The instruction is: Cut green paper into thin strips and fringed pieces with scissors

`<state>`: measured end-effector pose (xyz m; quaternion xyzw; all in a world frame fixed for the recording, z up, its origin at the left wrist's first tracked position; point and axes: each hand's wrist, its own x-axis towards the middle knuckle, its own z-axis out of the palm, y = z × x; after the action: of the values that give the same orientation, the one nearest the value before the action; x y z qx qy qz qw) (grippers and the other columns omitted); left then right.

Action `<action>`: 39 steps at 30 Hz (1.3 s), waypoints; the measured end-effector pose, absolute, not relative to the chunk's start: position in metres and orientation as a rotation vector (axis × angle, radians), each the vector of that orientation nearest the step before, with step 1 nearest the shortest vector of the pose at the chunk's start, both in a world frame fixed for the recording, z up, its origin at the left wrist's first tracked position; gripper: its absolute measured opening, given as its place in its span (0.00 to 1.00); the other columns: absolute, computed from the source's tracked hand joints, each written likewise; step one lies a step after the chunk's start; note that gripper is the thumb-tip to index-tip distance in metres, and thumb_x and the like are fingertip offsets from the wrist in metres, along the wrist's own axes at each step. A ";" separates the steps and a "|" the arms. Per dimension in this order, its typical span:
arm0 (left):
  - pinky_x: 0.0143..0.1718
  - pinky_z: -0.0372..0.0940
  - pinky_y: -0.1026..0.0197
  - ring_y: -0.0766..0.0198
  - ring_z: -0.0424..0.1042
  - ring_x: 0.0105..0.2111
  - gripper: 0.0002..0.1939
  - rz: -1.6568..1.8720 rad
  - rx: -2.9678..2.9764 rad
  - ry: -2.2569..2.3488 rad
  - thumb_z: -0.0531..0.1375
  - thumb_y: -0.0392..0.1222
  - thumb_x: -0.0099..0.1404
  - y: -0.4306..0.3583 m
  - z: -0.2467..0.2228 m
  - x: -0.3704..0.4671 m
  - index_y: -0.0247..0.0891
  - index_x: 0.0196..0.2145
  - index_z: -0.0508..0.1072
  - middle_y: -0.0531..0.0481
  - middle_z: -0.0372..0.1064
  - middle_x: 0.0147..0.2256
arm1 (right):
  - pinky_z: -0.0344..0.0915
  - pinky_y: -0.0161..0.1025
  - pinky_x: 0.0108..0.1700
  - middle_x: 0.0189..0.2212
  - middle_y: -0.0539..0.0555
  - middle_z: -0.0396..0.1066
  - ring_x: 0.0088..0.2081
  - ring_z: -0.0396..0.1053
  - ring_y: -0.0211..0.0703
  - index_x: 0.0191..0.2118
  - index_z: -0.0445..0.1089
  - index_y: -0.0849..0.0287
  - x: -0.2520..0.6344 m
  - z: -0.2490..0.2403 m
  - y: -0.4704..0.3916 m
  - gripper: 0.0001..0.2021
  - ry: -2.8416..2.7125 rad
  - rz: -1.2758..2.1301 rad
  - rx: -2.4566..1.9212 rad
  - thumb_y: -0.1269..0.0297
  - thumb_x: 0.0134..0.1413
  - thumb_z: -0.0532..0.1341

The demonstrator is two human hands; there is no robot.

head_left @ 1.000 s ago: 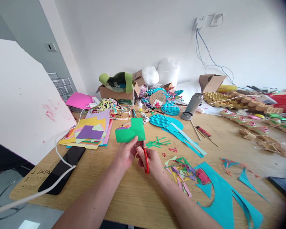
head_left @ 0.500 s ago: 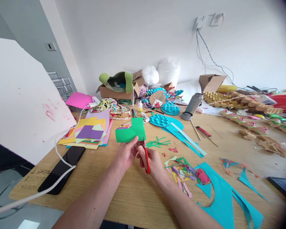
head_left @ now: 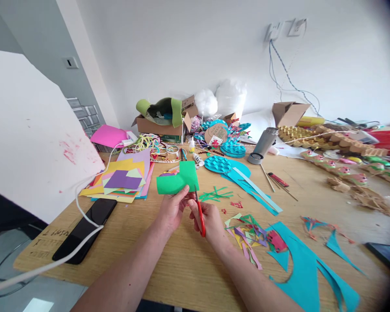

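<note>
An L-shaped piece of green paper (head_left: 180, 181) is pinched by its lower edge in my left hand (head_left: 173, 211), thumb on top. My right hand (head_left: 208, 219) is closed around red-handled scissors (head_left: 200, 214), whose blades point away from me and meet the paper's lower right edge. Both hands are close together above the table. Thin green paper strips (head_left: 216, 193) lie just right of the blades. Closer to my right forearm is a heap of mixed paper scraps (head_left: 247, 234), beside a large cut sheet of blue paper (head_left: 300, 264).
A stack of coloured paper (head_left: 123, 180) and a black phone (head_left: 84, 229) with a white cable across it are at left. Behind the hands stand glue bottles (head_left: 198, 160), a blue bumpy disc (head_left: 217, 164) and a grey thermos (head_left: 263, 146). Egg-carton strips (head_left: 331, 138) line the right.
The scissors have shifted very slightly against the green paper's edge, and the paper has tilted a little. Both hands keep their grip in nearly the same place.
</note>
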<state>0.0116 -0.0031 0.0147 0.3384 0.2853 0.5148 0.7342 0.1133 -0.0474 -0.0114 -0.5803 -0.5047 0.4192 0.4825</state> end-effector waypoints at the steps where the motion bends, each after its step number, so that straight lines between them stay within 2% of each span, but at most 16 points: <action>1: 0.23 0.60 0.65 0.67 0.68 0.23 0.13 1.152 0.748 0.636 0.69 0.44 0.49 -0.003 0.014 0.012 0.33 0.26 0.72 0.51 0.70 0.24 | 0.47 0.30 0.13 0.08 0.47 0.58 0.10 0.55 0.33 0.17 0.63 0.59 0.113 -0.011 -0.047 0.27 -1.227 1.025 -1.415 0.38 0.50 0.57; 6: 0.29 0.63 0.64 0.68 0.68 0.24 0.13 1.245 0.733 0.707 0.71 0.42 0.45 -0.001 0.008 0.015 0.34 0.24 0.73 0.52 0.71 0.23 | 0.47 0.30 0.14 0.08 0.48 0.59 0.11 0.55 0.33 0.19 0.63 0.60 0.114 -0.010 -0.047 0.27 -1.232 1.049 -1.392 0.40 0.51 0.57; 11: 0.29 0.62 0.63 0.67 0.67 0.24 0.12 1.276 0.811 0.741 0.71 0.42 0.45 -0.001 0.003 0.017 0.34 0.24 0.73 0.53 0.70 0.22 | 0.48 0.29 0.14 0.09 0.48 0.60 0.11 0.55 0.32 0.20 0.64 0.60 0.117 -0.010 -0.046 0.27 -1.245 1.038 -1.399 0.40 0.53 0.56; 23: 0.28 0.61 0.63 0.67 0.66 0.24 0.14 1.292 0.870 0.793 0.70 0.45 0.46 0.000 0.002 0.017 0.34 0.25 0.72 0.51 0.71 0.23 | 0.47 0.29 0.13 0.08 0.47 0.57 0.10 0.54 0.32 0.18 0.62 0.60 0.116 -0.010 -0.045 0.28 -1.205 1.063 -1.418 0.37 0.50 0.56; 30: 0.26 0.58 0.65 0.70 0.61 0.22 0.13 1.315 1.074 0.875 0.67 0.46 0.50 -0.001 -0.002 0.017 0.35 0.24 0.71 0.55 0.66 0.21 | 0.49 0.29 0.14 0.11 0.48 0.60 0.12 0.57 0.32 0.23 0.67 0.63 0.117 -0.006 -0.047 0.28 -1.217 1.089 -1.354 0.38 0.52 0.55; 39: 0.32 0.62 0.63 0.66 0.66 0.26 0.11 1.259 1.096 0.883 0.66 0.47 0.51 -0.002 -0.003 0.018 0.36 0.26 0.73 0.53 0.71 0.25 | 0.48 0.29 0.13 0.13 0.48 0.60 0.11 0.55 0.30 0.22 0.67 0.64 0.117 -0.003 -0.046 0.29 -1.185 1.070 -1.358 0.37 0.50 0.56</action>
<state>0.0180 -0.0021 -0.0032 0.4703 0.3788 0.5400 0.5863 0.1169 -0.0462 -0.0030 -0.5612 -0.4899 0.4424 0.4993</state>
